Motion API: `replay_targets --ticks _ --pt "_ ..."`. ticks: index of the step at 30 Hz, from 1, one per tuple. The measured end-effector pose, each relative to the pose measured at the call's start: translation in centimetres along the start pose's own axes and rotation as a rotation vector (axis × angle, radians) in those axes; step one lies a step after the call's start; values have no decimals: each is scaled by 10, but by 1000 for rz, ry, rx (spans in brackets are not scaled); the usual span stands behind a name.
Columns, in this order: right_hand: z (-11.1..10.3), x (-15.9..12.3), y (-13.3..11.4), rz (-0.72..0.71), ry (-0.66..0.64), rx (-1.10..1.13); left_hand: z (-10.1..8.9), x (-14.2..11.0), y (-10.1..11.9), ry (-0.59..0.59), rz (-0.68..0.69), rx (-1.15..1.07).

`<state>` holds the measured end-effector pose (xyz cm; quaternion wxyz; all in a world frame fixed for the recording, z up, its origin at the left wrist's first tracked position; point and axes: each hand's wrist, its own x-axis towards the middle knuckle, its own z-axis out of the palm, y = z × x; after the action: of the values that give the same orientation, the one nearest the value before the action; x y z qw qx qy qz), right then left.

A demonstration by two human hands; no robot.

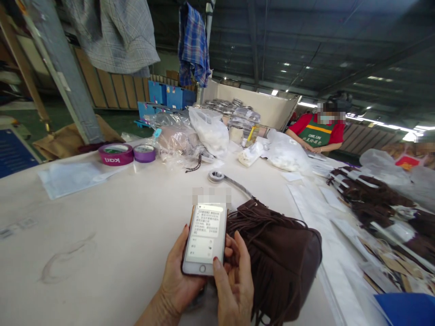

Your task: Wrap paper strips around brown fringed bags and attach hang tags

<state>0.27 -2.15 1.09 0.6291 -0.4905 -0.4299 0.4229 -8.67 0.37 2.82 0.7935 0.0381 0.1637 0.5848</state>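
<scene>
Two hands cradle a phone (205,240): left hand (178,278) wrapped around it, right hand (234,283) steadying its edge, thumb seemingly tapping. Rigid, slippery, breakable; hold its sides. Fringed bag (282,258) at three o'clock on the bench (102,235).

Big pale table (112,235), faint scuff marks near left. On it: two purple tape rolls (116,154) (144,153) side by side at far left edge, flat clear plastic sheet (68,179) just in front. Brown fringed bag (275,253) near centre-front, its strap and metal ring (216,176) trailing toward middle. Clear plastic bags (209,131) heaped at far side. Stack of brown fringed pieces (377,203) along right, white paper strips (316,203) beside it.
</scene>
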Motion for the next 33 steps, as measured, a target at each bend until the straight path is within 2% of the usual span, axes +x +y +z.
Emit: replay_targets --ticks 5,11,19,26,29,33 --pt "2 -1 -4 67 13 -6 -3 1 -5 -55 -18 28" --pt "5 0 -9 111 42 41 2 0 -6 -35 -14 37" --pt "3 0 -15 79 39 0 0 1 -5 -84 -36 36" --pt "3 -2 -11 63 17 -43 -2 1 -6 -45 -34 26" --pt "2 -3 -7 -19 23 -138 0 2 -5 27 -27 14" --pt "2 -4 -4 -307 29 -364 3 2 -5 101 -1 -4"
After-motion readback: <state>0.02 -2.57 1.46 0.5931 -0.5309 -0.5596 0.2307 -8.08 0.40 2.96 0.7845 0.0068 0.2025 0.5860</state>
